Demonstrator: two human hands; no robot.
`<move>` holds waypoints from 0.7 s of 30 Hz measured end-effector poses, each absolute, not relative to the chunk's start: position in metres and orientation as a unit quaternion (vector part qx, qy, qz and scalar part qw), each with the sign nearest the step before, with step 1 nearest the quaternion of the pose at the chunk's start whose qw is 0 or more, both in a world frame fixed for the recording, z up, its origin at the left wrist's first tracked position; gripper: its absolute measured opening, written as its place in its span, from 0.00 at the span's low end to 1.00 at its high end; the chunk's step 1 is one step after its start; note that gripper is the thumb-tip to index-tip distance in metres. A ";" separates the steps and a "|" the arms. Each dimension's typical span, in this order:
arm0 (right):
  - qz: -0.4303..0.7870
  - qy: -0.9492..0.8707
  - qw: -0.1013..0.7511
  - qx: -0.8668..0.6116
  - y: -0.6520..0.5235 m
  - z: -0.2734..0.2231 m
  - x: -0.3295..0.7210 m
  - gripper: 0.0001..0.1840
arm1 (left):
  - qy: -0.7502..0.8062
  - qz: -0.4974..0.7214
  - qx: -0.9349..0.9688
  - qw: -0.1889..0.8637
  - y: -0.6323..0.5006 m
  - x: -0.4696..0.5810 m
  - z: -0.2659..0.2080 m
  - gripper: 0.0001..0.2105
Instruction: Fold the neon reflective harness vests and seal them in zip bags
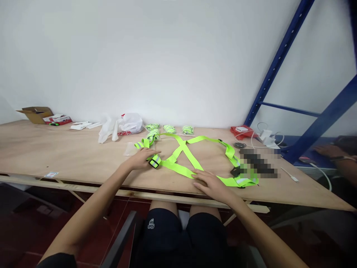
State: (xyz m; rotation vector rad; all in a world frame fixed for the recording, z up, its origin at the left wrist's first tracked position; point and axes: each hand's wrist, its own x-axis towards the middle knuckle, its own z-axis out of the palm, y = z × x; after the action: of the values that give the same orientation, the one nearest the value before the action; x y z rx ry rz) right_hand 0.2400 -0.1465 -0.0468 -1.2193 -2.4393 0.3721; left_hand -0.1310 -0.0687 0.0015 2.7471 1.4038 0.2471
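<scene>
A neon-yellow reflective harness of elastic straps (182, 147) lies spread on the wooden table, its straps crossing near the middle. My left hand (142, 158) rests on its left end, fingers stretched out over the strap beside a black adjuster buckle (154, 161). Part of the strap under that hand is hidden. Palm down, my right hand (213, 185) has its fingers apart, the tips touching the front strap. A black buckle (236, 171) sits among the folded straps at the right end.
Several packed bundles of neon straps (169, 129) lie along the wall, beside a white plastic bag (131, 123). An open cardboard box (36, 114) stands far left. Cables and a white adapter (267, 137) lie right, near a blue metal frame (279, 63). Another person's arm (331, 152) shows at far right.
</scene>
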 end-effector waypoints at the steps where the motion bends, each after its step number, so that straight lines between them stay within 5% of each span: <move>1: 0.137 -0.869 0.196 -0.434 -0.146 -0.047 0.241 0.21 | 0.458 0.079 0.886 0.005 -0.069 -0.126 0.004 0.31; 5: 0.152 -0.865 0.211 -0.430 -0.147 -0.047 0.244 0.20 | 0.492 0.104 0.860 -0.082 -0.075 -0.124 0.011 0.19; 9: 0.154 -0.861 0.216 -0.433 -0.147 -0.049 0.245 0.21 | 0.566 0.179 0.795 -0.126 -0.101 -0.149 -0.003 0.20; 21: 0.151 -0.854 0.228 -0.441 -0.148 -0.050 0.243 0.20 | 0.583 0.252 0.772 -0.017 -0.188 -0.183 -0.035 0.19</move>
State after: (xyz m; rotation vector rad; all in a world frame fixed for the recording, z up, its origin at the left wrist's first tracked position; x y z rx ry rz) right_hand 0.2429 -0.1476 -0.0496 -1.2156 -2.3526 0.4159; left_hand -0.1826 -0.1884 -0.0351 2.4529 1.8514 0.8002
